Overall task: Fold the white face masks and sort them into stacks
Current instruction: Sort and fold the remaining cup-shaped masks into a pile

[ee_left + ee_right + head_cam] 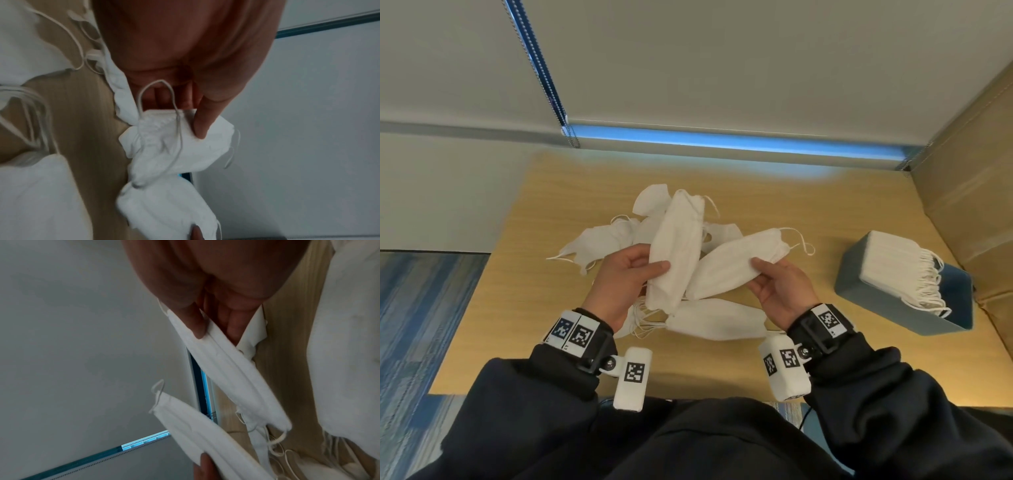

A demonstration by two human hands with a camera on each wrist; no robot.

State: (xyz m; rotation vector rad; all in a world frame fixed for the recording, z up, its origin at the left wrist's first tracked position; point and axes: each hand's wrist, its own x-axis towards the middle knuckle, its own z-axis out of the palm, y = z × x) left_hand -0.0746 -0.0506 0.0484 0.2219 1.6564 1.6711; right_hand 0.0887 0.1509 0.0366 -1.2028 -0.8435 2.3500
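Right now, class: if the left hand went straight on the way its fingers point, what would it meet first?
Probably the right hand's mask. The left hand, pinching its own mask, points toward it, and the two masks already overlap in the head view; depth is unclear.

Two hands, left [625, 277] and right [782, 291], each pinching one folded mask [676, 253] [736, 265]. Roughly five or six loose masks [599, 241] mid-surface. One blue box [873, 301], right edge, holding one stack [893, 260], uncountable.
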